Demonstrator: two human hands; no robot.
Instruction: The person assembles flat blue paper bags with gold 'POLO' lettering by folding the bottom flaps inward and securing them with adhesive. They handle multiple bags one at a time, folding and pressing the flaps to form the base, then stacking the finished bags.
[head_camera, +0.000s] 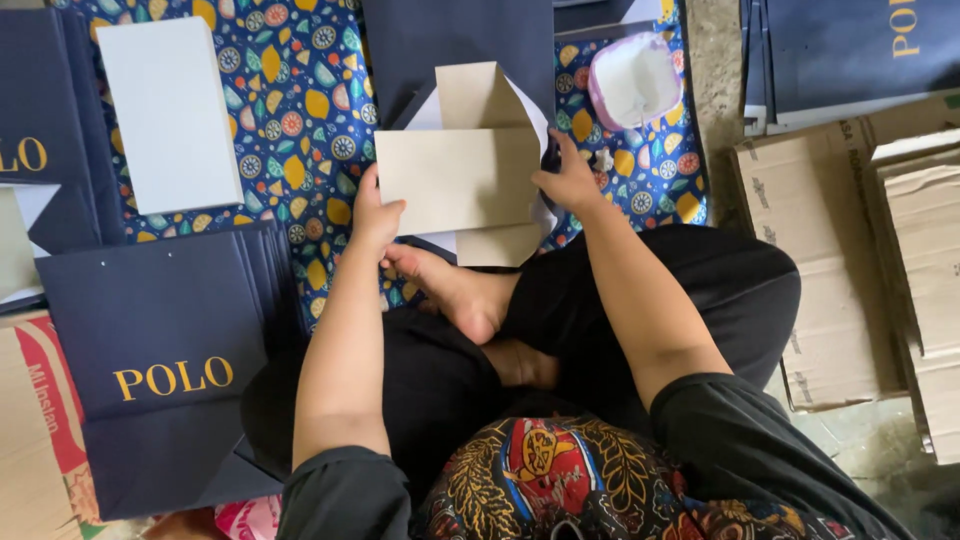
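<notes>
Here, left hand (375, 215) and right hand (568, 182) pinch opposite edges of a folded paper-bag base (460, 175), keeping its flaps flat.

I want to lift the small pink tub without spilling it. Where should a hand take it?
Grip the pink tub by its two opposite side walls, coming from above: it sits upright and open-topped on the patterned mat, so a level side pinch would likely keep the white contents in.

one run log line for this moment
left hand: grips folded bag base | right hand: presses its right edge | glue tub: behind
</notes>
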